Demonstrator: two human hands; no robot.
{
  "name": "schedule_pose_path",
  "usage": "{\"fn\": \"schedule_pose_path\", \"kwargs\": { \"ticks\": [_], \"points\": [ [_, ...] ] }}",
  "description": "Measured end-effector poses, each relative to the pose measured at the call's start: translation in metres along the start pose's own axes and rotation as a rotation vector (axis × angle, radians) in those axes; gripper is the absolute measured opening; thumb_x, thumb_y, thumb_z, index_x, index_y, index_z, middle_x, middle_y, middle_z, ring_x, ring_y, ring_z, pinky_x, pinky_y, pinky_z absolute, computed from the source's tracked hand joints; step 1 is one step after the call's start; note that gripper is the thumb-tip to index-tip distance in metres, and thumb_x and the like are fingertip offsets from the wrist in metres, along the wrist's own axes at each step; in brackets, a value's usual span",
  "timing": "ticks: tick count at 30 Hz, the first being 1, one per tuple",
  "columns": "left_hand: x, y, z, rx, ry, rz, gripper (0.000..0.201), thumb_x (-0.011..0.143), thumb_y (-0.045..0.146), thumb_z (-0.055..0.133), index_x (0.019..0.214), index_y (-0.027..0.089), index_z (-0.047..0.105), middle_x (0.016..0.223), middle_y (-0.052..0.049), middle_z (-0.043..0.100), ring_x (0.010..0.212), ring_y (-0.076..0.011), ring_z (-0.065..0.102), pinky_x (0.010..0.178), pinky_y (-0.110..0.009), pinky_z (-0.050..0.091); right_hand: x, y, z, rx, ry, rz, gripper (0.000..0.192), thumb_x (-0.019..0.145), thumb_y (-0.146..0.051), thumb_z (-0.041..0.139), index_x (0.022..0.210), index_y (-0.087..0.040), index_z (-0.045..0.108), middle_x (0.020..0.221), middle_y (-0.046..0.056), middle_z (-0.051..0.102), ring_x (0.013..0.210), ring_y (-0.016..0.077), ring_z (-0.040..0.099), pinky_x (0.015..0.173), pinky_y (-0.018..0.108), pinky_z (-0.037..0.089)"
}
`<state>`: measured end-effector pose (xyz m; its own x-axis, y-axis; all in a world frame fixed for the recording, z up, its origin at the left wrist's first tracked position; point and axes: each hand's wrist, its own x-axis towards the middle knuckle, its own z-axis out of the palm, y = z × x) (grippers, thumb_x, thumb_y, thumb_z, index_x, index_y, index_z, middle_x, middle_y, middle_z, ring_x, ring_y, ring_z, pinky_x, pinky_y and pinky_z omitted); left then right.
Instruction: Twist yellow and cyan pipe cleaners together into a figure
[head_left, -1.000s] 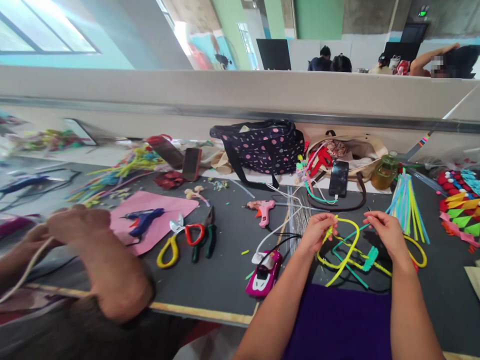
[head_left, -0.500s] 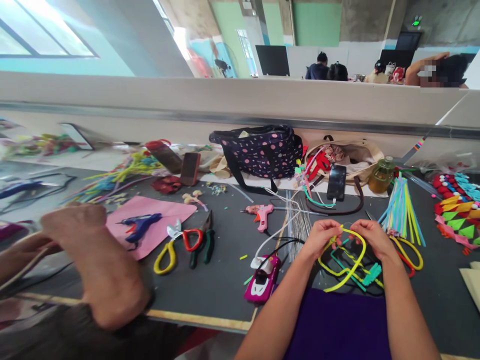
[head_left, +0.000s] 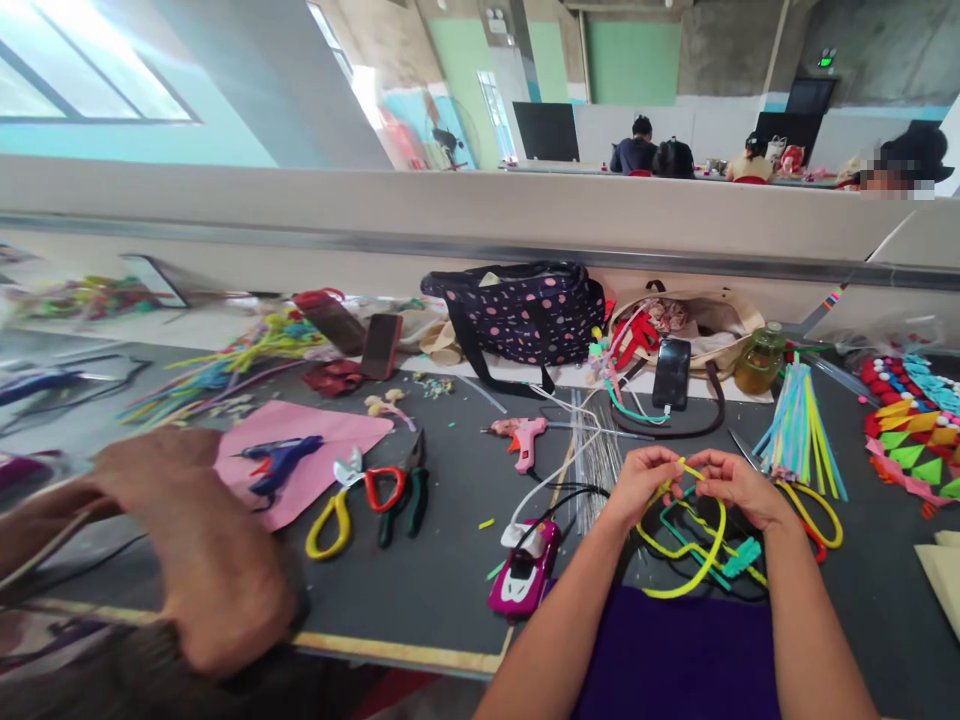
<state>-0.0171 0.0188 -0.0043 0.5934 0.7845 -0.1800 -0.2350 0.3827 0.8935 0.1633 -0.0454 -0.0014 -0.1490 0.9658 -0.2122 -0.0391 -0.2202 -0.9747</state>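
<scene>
Between my hands a yellow pipe cleaner [head_left: 721, 530] bends in a loop, its lower end hanging toward my lap. My left hand [head_left: 646, 485] is closed in a pinch on it near the top of the loop. My right hand [head_left: 739, 482] is closed too, thumb and fingers pinching the same pipe cleaner close by. Below my hands lie twisted yellow and teal pipe cleaners, with a fuzzy teal piece [head_left: 742, 557] among them. Scissors with yellow and red handles [head_left: 817, 510] rest partly hidden beside my right wrist.
A pink glue gun [head_left: 523, 440], a purple power strip [head_left: 525, 575] and cables lie left of my hands. A bundle of pipe cleaners [head_left: 801, 425] stands at right. Phone [head_left: 671, 375], glass jar [head_left: 760, 358] and bags are behind. A co-worker's arm [head_left: 202, 540] is at far left.
The view has tilted up slightly. My right hand has moved a little left, closer to my left hand, and its fingers have curled further round the yellow pipe cleaner.
</scene>
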Motion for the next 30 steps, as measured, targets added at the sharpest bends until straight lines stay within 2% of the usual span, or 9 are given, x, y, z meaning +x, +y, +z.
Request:
{"fn": "schedule_pose_path", "kwargs": {
  "ticks": [3, 8, 10, 14, 17, 20, 25, 28, 30],
  "points": [
    [0.000, 0.001, 0.000, 0.005, 0.018, 0.016, 0.028, 0.061, 0.030, 0.079, 0.074, 0.011, 0.063, 0.056, 0.000, 0.061, 0.044, -0.0121, 0.060, 0.035, -0.017, 0.040, 0.004, 0.010, -0.012, -0.157, 0.116, -0.056, 0.036, 0.068, -0.038, 0.075, 0.096, -0.018, 0.067, 0.083, 0.001, 0.068, 0.070, 0.0144, 0.059, 0.064, 0.026, 0.043],
    [0.000, 0.002, 0.002, -0.003, 0.061, 0.028, 0.030, 0.060, 0.032, 0.079, 0.072, 0.012, 0.061, 0.057, 0.001, 0.060, 0.043, -0.0112, 0.060, 0.033, -0.015, 0.037, 0.001, 0.015, -0.028, -0.514, 0.360, -0.121, 0.027, 0.075, -0.040, 0.065, 0.092, -0.020, 0.072, 0.084, 0.004, 0.072, 0.076, 0.0209, 0.062, 0.070, 0.031, 0.046],
    [0.000, 0.003, 0.002, -0.002, 0.070, 0.030, 0.031, 0.059, 0.032, 0.079, 0.072, 0.012, 0.060, 0.058, 0.001, 0.060, 0.043, -0.0111, 0.060, 0.032, -0.015, 0.037, -0.004, 0.011, -0.029, -0.662, 0.519, -0.176, 0.025, 0.079, -0.042, 0.061, 0.088, -0.022, 0.072, 0.086, 0.005, 0.072, 0.076, 0.0218, 0.062, 0.071, 0.032, 0.045],
    [-0.002, 0.004, 0.003, 0.001, 0.057, 0.019, 0.031, 0.059, 0.032, 0.079, 0.073, 0.012, 0.060, 0.057, 0.001, 0.060, 0.043, -0.0113, 0.059, 0.032, -0.015, 0.036, -0.012, 0.002, -0.022, -0.901, 0.868, -0.371, 0.027, 0.088, -0.042, 0.053, 0.090, -0.023, 0.072, 0.091, 0.007, 0.071, 0.079, 0.0227, 0.063, 0.073, 0.034, 0.045],
    [-0.003, 0.005, 0.005, -0.013, 0.044, 0.015, 0.030, 0.059, 0.032, 0.079, 0.073, 0.012, 0.060, 0.058, 0.001, 0.061, 0.043, -0.0112, 0.059, 0.032, -0.016, 0.035, -0.013, -0.004, -0.014, -0.924, 1.038, -0.548, 0.029, 0.092, -0.038, 0.048, 0.095, -0.022, 0.071, 0.093, 0.008, 0.070, 0.088, 0.0230, 0.064, 0.079, 0.034, 0.047],
    [-0.004, 0.006, 0.006, -0.032, 0.039, 0.010, 0.030, 0.059, 0.031, 0.080, 0.072, 0.012, 0.060, 0.058, 0.001, 0.061, 0.043, -0.0113, 0.059, 0.032, -0.016, 0.035, -0.013, -0.009, -0.006, -0.808, 1.079, -0.641, 0.027, 0.093, -0.037, 0.047, 0.100, -0.021, 0.069, 0.099, 0.009, 0.069, 0.094, 0.0224, 0.064, 0.085, 0.036, 0.050],
    [-0.004, 0.004, 0.006, -0.061, 0.046, 0.010, 0.031, 0.059, 0.031, 0.080, 0.073, 0.012, 0.061, 0.059, 0.001, 0.062, 0.045, -0.0112, 0.060, 0.032, -0.016, 0.035, -0.010, -0.011, 0.009, -0.411, 0.975, -0.577, 0.027, 0.088, -0.040, 0.057, 0.105, -0.020, 0.061, 0.100, 0.009, 0.064, 0.081, 0.0201, 0.069, 0.066, 0.032, 0.057],
    [-0.003, 0.002, 0.005, -0.060, 0.054, 0.016, 0.033, 0.060, 0.033, 0.081, 0.075, 0.012, 0.061, 0.061, 0.000, 0.062, 0.048, -0.0121, 0.062, 0.035, -0.016, 0.038, -0.009, -0.011, 0.016, -0.335, 0.950, -0.547, 0.025, 0.085, -0.041, 0.060, 0.098, -0.020, 0.059, 0.093, 0.007, 0.062, 0.071, 0.0181, 0.069, 0.064, 0.031, 0.057],
    [-0.002, 0.002, 0.004, -0.064, 0.059, 0.012, 0.033, 0.060, 0.033, 0.081, 0.076, 0.011, 0.062, 0.062, 0.000, 0.062, 0.050, -0.0123, 0.063, 0.036, -0.016, 0.039, -0.009, -0.013, 0.018, -0.346, 0.975, -0.584, 0.028, 0.083, -0.042, 0.063, 0.100, -0.020, 0.059, 0.107, 0.010, 0.059, 0.073, 0.0171, 0.069, 0.065, 0.031, 0.057]
  ]
}}
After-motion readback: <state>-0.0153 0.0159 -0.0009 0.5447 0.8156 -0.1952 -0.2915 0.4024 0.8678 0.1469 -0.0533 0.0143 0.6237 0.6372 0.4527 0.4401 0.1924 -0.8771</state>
